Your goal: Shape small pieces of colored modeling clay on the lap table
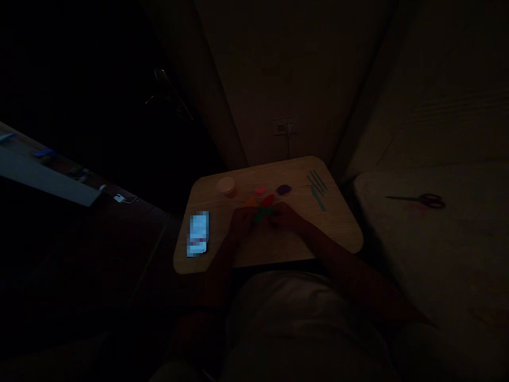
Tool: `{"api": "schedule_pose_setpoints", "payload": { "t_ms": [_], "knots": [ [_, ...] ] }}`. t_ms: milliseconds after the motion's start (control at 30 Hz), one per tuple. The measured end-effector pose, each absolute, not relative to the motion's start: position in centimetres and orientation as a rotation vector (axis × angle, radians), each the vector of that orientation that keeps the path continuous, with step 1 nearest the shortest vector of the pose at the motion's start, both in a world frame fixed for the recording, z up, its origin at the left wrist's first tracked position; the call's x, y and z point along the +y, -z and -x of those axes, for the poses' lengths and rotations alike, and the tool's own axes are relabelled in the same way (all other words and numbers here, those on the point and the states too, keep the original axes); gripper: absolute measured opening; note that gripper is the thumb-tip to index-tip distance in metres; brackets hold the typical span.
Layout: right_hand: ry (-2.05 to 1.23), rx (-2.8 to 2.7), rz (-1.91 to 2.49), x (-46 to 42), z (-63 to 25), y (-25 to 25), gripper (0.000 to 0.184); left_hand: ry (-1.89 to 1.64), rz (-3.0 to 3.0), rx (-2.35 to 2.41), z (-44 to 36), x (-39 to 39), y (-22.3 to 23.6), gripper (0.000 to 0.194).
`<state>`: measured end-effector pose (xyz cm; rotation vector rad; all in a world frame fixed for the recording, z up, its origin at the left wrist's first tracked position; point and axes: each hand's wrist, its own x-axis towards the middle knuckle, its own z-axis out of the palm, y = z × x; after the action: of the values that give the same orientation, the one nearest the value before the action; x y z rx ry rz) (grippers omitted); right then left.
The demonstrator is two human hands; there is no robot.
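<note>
In dim light, my left hand (pixel 241 222) and my right hand (pixel 287 216) meet over the middle of a small wooden table. Between them is a green piece of modelling clay (pixel 264 213), with the fingers of both hands closed at its sides. A red piece (pixel 268 200) lies just beyond the green one, touching or very close to it. By my left fingertips sits an orange piece (pixel 251 202). Farther back are a pink piece (pixel 260 191) and a dark purple lump (pixel 283 189). Darkness blurs the exact finger positions.
A round lidded tub (pixel 226 187) stands at the table's back left, and a lit phone (pixel 198 233) lies at the left. Several thin teal tools (pixel 317 191) are at the right. Scissors (pixel 431 200) rest on a pale surface beyond. A wall socket (pixel 284 126) holds a plugged cable.
</note>
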<state>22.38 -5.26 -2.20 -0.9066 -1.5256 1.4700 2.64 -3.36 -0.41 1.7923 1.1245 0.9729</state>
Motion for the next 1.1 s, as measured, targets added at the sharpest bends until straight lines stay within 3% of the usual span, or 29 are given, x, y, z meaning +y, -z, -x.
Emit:
{"api": "schedule_pose_setpoints", "payload": {
  "t_ms": [167, 467, 667, 1100],
  "knots": [
    [-1.466, -1.697, 0.917, -5.53, -22.66, 1.79, 0.041, -1.022, -1.734, 0.987, -2.93, -3.67, -0.15, 0.044],
    [-1.149, -1.836, 0.982, -5.72, -22.07, 1.49, 0.054, -0.962, -1.672, 1.006, -2.75, -3.52, 0.41, 0.034],
    [-0.905, -1.740, 1.066, -5.33, -21.98, 1.80, 0.042, -0.894, -1.713, 0.996, -3.07, -3.89, -0.29, 0.036],
    [-0.924, -1.682, 1.042, -5.30, -22.19, 2.07, 0.028, -0.858, -1.799, 1.035, -3.04, -3.54, 0.45, 0.030]
  ]
}}
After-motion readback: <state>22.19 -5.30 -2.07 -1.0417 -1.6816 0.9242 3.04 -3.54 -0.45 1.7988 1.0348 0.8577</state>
